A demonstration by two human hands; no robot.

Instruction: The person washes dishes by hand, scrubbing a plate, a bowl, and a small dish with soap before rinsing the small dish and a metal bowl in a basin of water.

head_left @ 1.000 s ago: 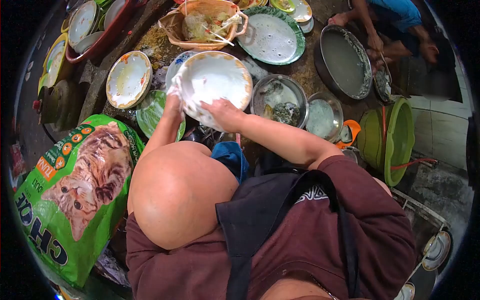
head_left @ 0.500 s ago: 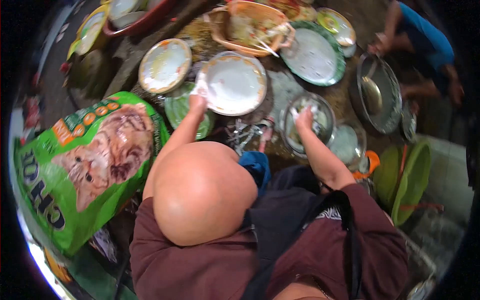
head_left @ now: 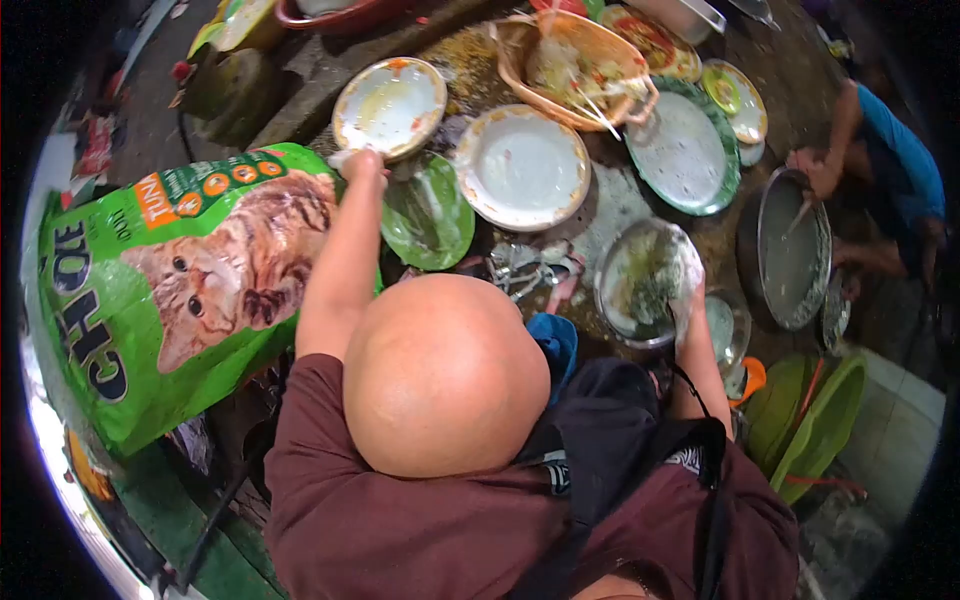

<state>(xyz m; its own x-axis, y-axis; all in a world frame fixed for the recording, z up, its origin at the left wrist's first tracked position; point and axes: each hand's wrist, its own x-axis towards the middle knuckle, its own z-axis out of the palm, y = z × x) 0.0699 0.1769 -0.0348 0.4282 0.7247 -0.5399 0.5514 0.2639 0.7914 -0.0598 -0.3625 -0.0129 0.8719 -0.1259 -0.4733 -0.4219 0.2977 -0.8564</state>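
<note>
My left hand [head_left: 360,165] is closed at the lower left rim of a white plate [head_left: 388,105] with a yellow-orange edge. A larger white plate [head_left: 523,167] lies to its right, with a green leaf-shaped dish [head_left: 430,215] between that plate and my left forearm. Suds cover my right hand [head_left: 687,280], which is at the right rim of a metal bowl [head_left: 625,290]. Inside the bowl are cloudy water and a dark green mass [head_left: 655,275], close to my fingers. Foam hides whether those fingers hold anything.
Around me are a green cat-food bag [head_left: 230,270], an orange basket of scraps [head_left: 575,70], a green-rimmed oval tray [head_left: 685,145], cutlery [head_left: 525,265] and green basins [head_left: 820,430]. A co-worker's hand [head_left: 822,178] reaches a large metal basin [head_left: 790,250].
My left hand has left the larger plate and taken the smaller plate's rim. My right hand has moved from inside the bowl to its right rim. The view has shifted left.
</note>
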